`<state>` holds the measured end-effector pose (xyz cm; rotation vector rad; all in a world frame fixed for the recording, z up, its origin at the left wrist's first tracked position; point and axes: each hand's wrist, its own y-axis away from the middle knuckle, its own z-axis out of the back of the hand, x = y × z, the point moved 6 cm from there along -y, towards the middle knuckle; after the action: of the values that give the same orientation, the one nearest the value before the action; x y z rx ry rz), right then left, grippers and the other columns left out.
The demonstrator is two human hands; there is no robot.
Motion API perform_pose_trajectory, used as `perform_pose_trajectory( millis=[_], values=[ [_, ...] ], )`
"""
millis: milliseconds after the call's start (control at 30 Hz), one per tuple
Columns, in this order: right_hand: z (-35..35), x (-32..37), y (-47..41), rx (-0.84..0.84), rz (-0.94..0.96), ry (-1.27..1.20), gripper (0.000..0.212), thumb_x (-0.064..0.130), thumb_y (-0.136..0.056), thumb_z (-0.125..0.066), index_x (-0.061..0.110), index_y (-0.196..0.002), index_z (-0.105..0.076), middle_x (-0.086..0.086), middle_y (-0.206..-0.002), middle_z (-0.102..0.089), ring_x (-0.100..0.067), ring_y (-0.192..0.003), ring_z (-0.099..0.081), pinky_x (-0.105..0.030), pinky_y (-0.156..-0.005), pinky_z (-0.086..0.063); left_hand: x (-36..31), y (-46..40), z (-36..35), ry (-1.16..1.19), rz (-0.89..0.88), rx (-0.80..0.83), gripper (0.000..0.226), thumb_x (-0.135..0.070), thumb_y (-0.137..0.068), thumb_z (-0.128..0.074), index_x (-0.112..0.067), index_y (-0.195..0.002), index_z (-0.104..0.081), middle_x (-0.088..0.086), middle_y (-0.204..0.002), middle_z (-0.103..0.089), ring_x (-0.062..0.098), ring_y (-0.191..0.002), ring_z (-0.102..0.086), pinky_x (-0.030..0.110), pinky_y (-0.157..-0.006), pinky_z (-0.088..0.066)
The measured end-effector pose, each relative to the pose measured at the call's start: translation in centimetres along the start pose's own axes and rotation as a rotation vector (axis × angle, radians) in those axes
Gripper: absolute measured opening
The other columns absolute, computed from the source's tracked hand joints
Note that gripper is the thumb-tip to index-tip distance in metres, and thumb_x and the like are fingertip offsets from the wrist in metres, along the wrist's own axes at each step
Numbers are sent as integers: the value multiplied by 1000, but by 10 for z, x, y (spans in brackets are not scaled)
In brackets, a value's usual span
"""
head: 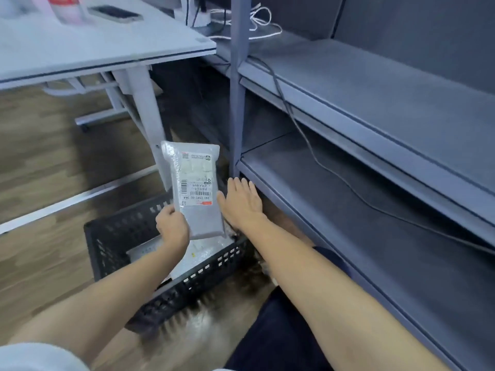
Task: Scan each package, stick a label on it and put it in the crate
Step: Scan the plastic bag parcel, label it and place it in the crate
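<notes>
While the left hand [171, 223] pinches the labelled package [197, 191] upright above the black crate [112, 236], probably to drop it in, the right hand [241, 202] hovers beside it, fingers straight and empty.

Single head view looks down, close, over crate [171, 287] and floor [53, 162].

package [197, 194] above crate [112, 236] | table [107, 46] behind | shelves [375, 183] right

Dim, cool, even light; motion blur smears the desk top [107, 46], and wide-angle distortion bends the edges.
</notes>
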<state>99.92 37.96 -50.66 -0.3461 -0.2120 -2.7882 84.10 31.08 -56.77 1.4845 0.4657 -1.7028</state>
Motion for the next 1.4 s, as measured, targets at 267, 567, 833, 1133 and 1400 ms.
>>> perform_pose_trajectory(
  millis=[267, 567, 833, 1133, 1400],
  values=[
    [135, -15, 16, -269, -5, 85, 60, 38, -103, -26, 1, -150, -19, -13, -157, -24, -27, -146, -16, -37, -120, -8, -122, 31, -3, 157, -247, -17, 32, 12, -79, -31, -2, -80, -59, 7, -82, -56, 19, -78, -49, 24, -55, -39],
    [259, -89, 54, -450, -167, 200, 58, 34, -102, -29, 1, -150, -18, -13, -156, -24, -27, -145, -16, -36, -119, -8, -252, 73, -64, 387, -394, 138, 42, 7, -73, -32, 4, -95, -68, 11, -92, -65, 16, -81, -54, 27, -68, -46],
    [307, -203, 126, -474, -500, 256, 59, 35, -103, -24, 3, -152, -15, -11, -158, -20, -28, -146, -12, -40, -120, -6, -317, 188, -159, 473, -482, 506, 23, 9, -81, -34, 10, -80, -58, -3, -66, -45, 12, -66, -42, 22, -56, -36],
    [332, -282, 236, -621, -765, 158, 49, 32, -102, -29, 2, -140, -36, -11, -142, -44, -28, -133, -35, -40, -116, -19, -321, 311, -234, 409, -506, 908, 26, 8, -86, -36, 2, -88, -61, 1, -76, -53, 14, -71, -45, 16, -58, -38],
    [331, -302, 303, -815, -761, -465, 48, 32, -104, -30, 5, -142, -38, -12, -145, -44, -28, -131, -40, -30, -100, -31, -303, 383, -257, 309, -417, 1156, 38, 7, -89, -34, -7, -106, -65, 5, -99, -65, 19, -85, -59, 28, -70, -51]
  ],
)
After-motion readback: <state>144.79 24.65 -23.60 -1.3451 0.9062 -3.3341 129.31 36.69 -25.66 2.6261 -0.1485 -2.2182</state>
